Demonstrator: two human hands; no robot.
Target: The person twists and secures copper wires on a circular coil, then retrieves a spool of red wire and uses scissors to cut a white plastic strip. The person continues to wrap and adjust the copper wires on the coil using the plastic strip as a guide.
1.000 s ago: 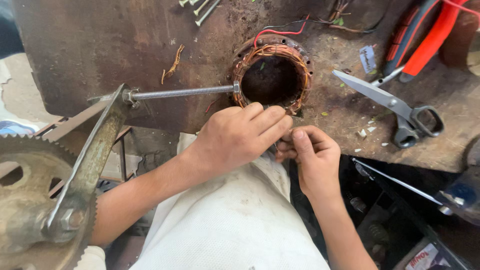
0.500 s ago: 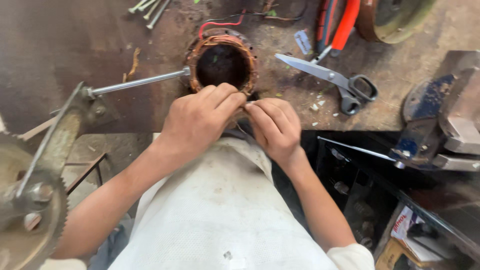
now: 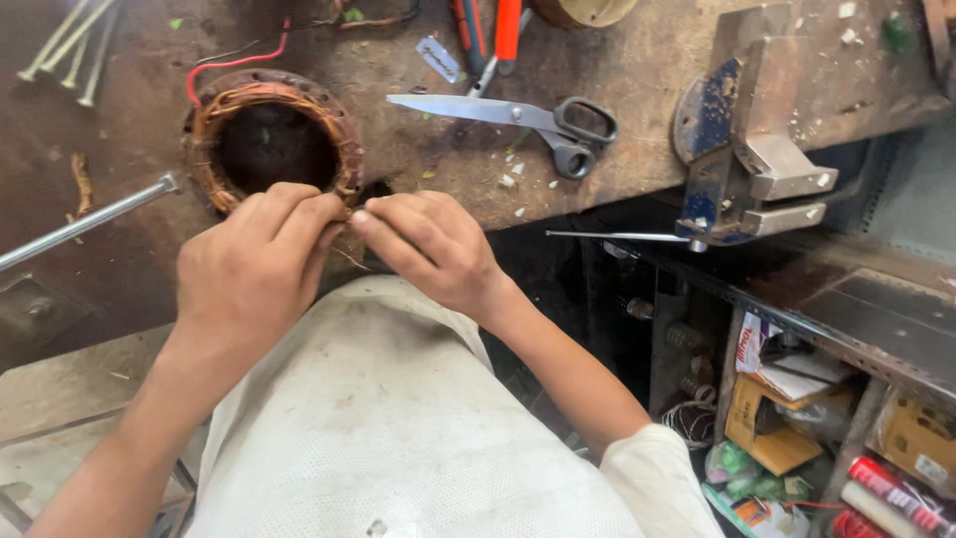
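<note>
The copper-wound stator point(image 3: 271, 139) lies on the rusty workbench point(image 3: 617, 130) at its near edge. Its rim is touched by the left hand point(image 3: 254, 264) and right hand point(image 3: 428, 244), fingertips pinched together on thin wire. Scissors point(image 3: 518, 120) lie beside.

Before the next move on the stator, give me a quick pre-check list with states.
1. Both hands at stator rim: left hand and right hand meet at the stator near edge: ok.
2. Wire pinched between fingertips: too thin to see: cannot tell.
3. Stator flat on bench: ok.
4. Scissors clear of hands: ok.
5. Red lead free of hands: ok.
6. Rod clear of left hand: ok.
</note>
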